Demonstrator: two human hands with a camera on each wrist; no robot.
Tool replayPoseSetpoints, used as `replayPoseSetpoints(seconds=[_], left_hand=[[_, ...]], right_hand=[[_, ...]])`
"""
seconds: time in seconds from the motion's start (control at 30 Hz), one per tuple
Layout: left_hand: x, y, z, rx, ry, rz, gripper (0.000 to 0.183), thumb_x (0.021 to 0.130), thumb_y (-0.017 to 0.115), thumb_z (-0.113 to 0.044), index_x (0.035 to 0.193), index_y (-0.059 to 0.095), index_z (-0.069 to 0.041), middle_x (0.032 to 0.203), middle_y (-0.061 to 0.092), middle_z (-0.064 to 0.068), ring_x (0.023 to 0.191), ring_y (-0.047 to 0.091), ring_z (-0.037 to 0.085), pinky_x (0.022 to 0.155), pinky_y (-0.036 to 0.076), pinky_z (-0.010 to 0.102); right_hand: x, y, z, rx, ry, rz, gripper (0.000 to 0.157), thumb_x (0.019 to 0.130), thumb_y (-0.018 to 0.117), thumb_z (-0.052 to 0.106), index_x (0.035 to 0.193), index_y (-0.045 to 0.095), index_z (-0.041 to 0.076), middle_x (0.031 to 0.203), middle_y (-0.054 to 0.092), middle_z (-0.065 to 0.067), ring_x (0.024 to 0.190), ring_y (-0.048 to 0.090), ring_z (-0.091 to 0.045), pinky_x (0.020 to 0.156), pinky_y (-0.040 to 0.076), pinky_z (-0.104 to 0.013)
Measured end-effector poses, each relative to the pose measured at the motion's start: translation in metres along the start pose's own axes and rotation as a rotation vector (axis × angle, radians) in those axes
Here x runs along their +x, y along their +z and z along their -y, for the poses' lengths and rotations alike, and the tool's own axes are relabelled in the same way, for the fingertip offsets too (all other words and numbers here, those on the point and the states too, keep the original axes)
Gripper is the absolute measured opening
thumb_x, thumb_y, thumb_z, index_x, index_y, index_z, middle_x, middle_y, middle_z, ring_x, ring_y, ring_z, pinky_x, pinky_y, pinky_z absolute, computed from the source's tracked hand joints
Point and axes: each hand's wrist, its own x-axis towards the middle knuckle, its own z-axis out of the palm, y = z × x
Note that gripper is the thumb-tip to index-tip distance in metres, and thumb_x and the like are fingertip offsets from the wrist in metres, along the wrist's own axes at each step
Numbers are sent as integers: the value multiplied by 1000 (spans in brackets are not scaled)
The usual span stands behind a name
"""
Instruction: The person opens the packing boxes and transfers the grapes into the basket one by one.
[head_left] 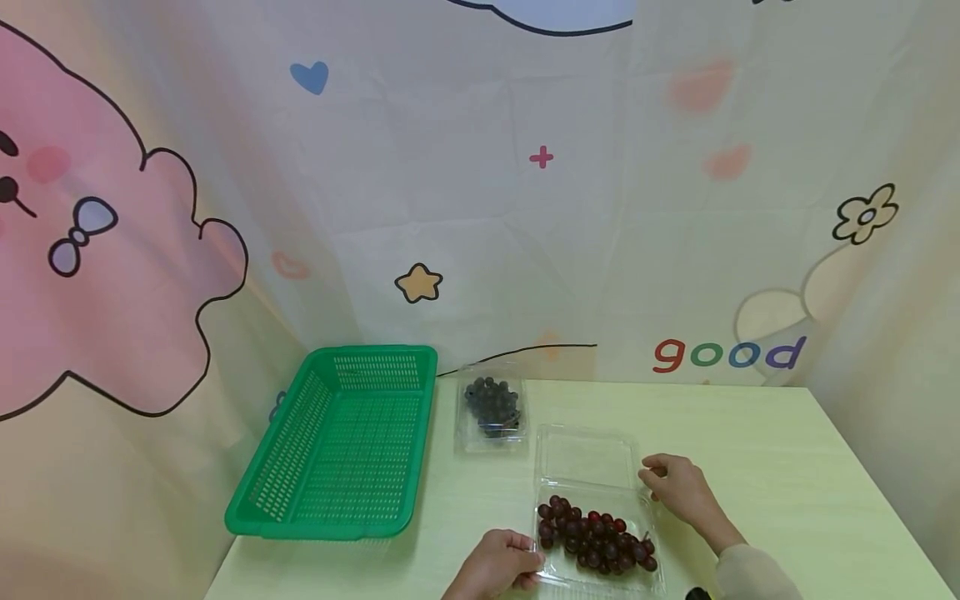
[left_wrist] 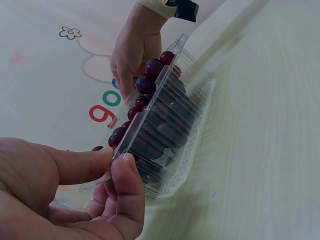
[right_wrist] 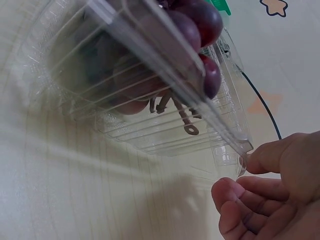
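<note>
A clear plastic clamshell box [head_left: 558, 575] lies open on the table, its lid [head_left: 588, 458] folded back toward the wall. Inside its base rests a bunch of dark red grapes [head_left: 596, 537]. My left hand [head_left: 497, 564] pinches the rim at the left side between thumb and finger, as the left wrist view shows up close. At the right side, my right hand [head_left: 681, 490] has thumb and forefinger about the plastic edge close to the hinge. In the right wrist view the thumb [right_wrist: 267, 156] touches that edge. The other fingers are curled beneath it.
A green plastic basket [head_left: 423, 450] stands at the left of the table [head_left: 780, 467]. Behind the open box sits a second clear box [head_left: 468, 442] with dark grapes [head_left: 493, 404] in it. A printed curtain [head_left: 465, 183] hangs along the back.
</note>
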Motion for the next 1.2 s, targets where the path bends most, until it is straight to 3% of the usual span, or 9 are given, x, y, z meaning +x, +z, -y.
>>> replayPoseSetpoints(seconds=[0.47,0.87,1.2], left_hand=[[-2,-1,0,2,31,9,7,95,70,1,96,63,1,84,66,6,68,62,10,65,56,23],[-1,0,1,-29,41,15,6,95,69,2,96,62,2,85,65,7,68,62,11,65,56,24],[0,0,2,-21,45,15,7,94,69,2,96,62,2,84,65,7,67,63,11,64,56,23]], right_hand=[[-7,-1,3,17,11,11,37,99,63,12,125,61,-16,90,72,-10,65,65,-17,58,49,-34],[-24,-12,12,6,23,5,39,101,64,15,125,62,-15,94,73,-10,70,68,-19,60,51,-34],[-43,-15,14,74,67,20,37,101,64,14,125,63,-13,92,71,-8,71,67,-22,57,54,-32]])
